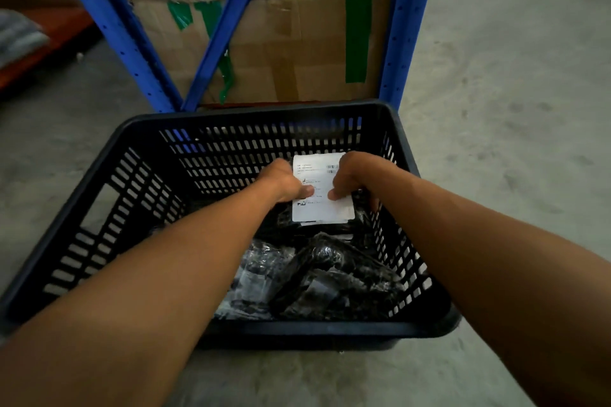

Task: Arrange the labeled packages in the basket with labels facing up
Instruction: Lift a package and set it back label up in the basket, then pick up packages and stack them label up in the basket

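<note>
A black slotted plastic basket (132,208) stands on the concrete floor. Inside, at its far right part, both hands hold one package with a white printed label (322,208) turned upward. My left hand (284,180) pinches the label's left edge and my right hand (352,175) pinches its right edge. Below them several dark packages in clear wrap (317,274) lie jumbled on the basket floor, most showing no label. My forearms hide the left part of the basket's inside.
Directly behind the basket rises a blue metal rack frame (406,30) holding big cardboard boxes (297,43) with green tape. Grey concrete floor (512,109) spreads to the right and left. At far left an orange shelf beam (43,40) carries a grey bundle.
</note>
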